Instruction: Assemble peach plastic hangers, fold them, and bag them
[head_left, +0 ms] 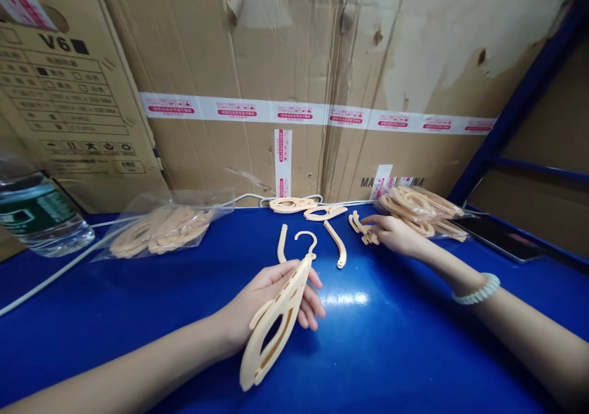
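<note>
A cream plastic folding hanger (280, 325), folded narrow with its hook pointing away from me, lies across my left hand (276, 288). The thumb rests along it and the fingers extend beneath. My right hand (396, 233) reaches to a small heap of cream plastic pieces (363, 227) at the right, its fingertips touching them; whether it grips one I cannot make out. Two curved cream arms lie beyond the hanger, the left strip (282, 242) and the right strip (335, 244). Farther back are two flat cream hanger parts, one (292, 205) behind the other (324, 212).
Clear bags of cream hanger parts lie at left (161, 230) and right (418, 211). A water bottle (41, 211) stands far left, near a white cable (59, 285). A dark phone (499, 237) lies right. Cardboard (221, 150) walls the back of the blue table (391, 352).
</note>
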A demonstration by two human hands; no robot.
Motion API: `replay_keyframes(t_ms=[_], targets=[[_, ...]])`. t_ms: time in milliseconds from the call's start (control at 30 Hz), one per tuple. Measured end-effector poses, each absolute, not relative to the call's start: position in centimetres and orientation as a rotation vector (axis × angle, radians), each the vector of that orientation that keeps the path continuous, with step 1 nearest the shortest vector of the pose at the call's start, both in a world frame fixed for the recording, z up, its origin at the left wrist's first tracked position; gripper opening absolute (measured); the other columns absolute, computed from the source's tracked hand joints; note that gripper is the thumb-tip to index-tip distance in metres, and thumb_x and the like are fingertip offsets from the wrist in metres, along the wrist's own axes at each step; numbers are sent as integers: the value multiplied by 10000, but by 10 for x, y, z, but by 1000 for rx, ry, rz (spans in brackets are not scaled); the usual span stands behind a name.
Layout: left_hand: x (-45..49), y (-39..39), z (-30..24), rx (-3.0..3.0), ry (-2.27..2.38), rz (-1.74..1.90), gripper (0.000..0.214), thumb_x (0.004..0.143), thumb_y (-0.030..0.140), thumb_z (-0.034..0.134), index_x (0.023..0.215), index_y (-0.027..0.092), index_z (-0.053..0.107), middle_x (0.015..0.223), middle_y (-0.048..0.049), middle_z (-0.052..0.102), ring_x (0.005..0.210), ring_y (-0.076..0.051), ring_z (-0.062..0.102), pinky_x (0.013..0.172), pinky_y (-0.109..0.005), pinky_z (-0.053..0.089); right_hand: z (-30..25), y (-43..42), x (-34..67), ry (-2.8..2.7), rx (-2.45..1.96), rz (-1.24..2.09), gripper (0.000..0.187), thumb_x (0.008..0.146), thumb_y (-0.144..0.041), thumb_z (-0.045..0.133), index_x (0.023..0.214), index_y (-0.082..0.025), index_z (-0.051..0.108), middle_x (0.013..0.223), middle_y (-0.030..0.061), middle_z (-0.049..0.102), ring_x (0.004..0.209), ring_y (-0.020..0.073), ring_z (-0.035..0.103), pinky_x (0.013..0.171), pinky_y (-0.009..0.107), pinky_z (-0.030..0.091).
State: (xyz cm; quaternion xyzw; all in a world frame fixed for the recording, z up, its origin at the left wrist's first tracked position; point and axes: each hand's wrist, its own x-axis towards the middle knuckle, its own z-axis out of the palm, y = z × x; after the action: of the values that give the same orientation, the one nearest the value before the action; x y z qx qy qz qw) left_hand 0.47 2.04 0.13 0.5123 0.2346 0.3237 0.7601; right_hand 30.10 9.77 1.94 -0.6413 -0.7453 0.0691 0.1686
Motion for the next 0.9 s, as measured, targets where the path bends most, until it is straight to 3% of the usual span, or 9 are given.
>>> replay_keyframes(t_ms=[133,300,400,467,567,733,900], targets=[[5,16,7,1142,590,726,301,858,411,690,914,117,660,759,-78,722,660,-137,655,659,-223,498,15,98,301,-2134,-1871,147,384,867,-111,425,1153,-113,682,927,85,756,797,212,705,690,241,503],[6,16,8,1118,621,753,246,816,340,713,918,120,677,779,-64,702,689,-144,643,668,-234,492,11,95,301,-2100,-1898,5,343,887,-133,462,1164,-107,661,1051,165,729,981,292,682,801,314,492],[7,18,8,1105,637,745,223,801,313,719,891,112,684,763,-63,690,678,-141,637,652,-229,484,15,89,295,-2084,-1871,-68,328,907,-174,477,1174,-75,640,936,197,723,889,330,686,744,371,490],[7,19,8,1087,633,758,213,813,307,707,891,110,689,768,-66,686,675,-140,634,653,-230,483,20,81,286,-2094,-1806,-87,338,932,-205,470,1216,-81,605,855,156,712,799,295,683,700,356,488],[7,19,9,1037,637,793,185,821,280,693,900,112,695,778,-67,683,676,-135,634,656,-225,486,28,60,264,-2181,-1484,-56,332,970,-241,451,1275,-152,546,805,53,669,712,196,640,669,290,492],[7,20,8,983,662,818,146,770,208,710,900,142,698,749,-34,674,624,-116,622,546,-179,457,34,10,224,-2425,-504,-104,300,991,-127,413,1218,-177,603,931,84,663,806,177,597,691,301,500],[8,21,6,970,639,852,129,795,154,668,920,149,698,776,-28,697,616,-110,635,559,-178,497,30,-13,203,-2643,-362,-42,260,1016,-162,438,1088,-179,687,987,63,715,974,179,613,845,320,505]])
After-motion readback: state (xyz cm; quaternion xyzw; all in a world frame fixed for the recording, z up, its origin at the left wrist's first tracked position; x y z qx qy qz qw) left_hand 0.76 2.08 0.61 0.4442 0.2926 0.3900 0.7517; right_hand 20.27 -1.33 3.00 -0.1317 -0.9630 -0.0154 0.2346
